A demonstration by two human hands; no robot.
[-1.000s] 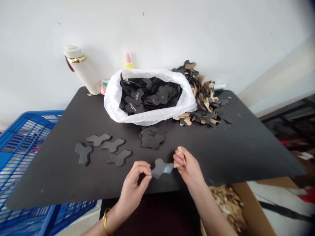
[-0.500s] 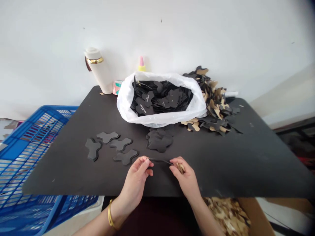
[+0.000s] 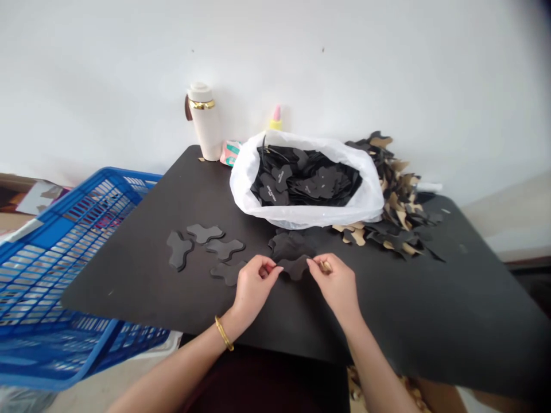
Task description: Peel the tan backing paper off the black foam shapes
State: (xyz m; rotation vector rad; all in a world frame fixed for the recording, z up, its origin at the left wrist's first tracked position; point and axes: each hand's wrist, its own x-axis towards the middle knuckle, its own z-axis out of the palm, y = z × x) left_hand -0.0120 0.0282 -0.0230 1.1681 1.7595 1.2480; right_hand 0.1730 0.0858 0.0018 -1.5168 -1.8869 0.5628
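Observation:
Between my two hands a thin black cut-out piece with wavy edges (image 3: pixel 295 268) is stretched, its broad side facing me. My left hand (image 3: pixel 257 282) pinches its left end; my right hand (image 3: pixel 334 282) pinches its right end. Small tan scraps (image 3: pixel 326 267) are also tucked in the fingers of my right hand. Just behind the held piece lies a pile of similar black pieces (image 3: pixel 286 244). To the left, several small stacks of black three-lobed pieces (image 3: pixel 224 248) rest on the table, one partly behind my left hand.
A white plastic bag (image 3: pixel 305 217) full of black pieces stands at the back of the black table (image 3: pixel 408 304). Black and tan scraps (image 3: pixel 398 201) heap beside it. A cream flask (image 3: pixel 207 129) stands back left. A blue basket (image 3: pixel 47 235) is left of the table.
Both hands have moved forward towards the pile, and the held piece has turned from edge-on to show its broad side. The camera view has shifted, moving the surroundings rightward.

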